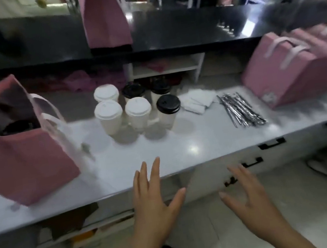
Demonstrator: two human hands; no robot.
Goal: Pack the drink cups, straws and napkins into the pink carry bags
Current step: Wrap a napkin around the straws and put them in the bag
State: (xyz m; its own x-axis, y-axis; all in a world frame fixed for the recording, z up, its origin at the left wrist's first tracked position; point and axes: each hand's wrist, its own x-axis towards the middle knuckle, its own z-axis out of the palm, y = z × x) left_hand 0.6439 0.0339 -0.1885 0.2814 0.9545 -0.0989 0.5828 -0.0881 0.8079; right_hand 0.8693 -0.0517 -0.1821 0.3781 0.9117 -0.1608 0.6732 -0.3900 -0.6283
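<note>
Several lidded drink cups (138,111), some with white lids and some with black, stand grouped mid-counter. White napkins (198,100) lie to their right, then a pile of silver-wrapped straws (241,110). An open pink carry bag (22,157) stands at the left with a black-lidded cup (17,127) inside. A stack of flat pink bags (298,69) leans at the right. My left hand (153,199) hovers at the counter's front edge, fingers spread, empty. My right hand (248,196) is lower, off the counter, also open and empty.
The white counter (183,148) has drawers with black handles (271,143) beneath. A raised black ledge (176,30) behind carries another upright pink bag (104,18). A small white shelf (167,68) sits under the ledge behind the cups.
</note>
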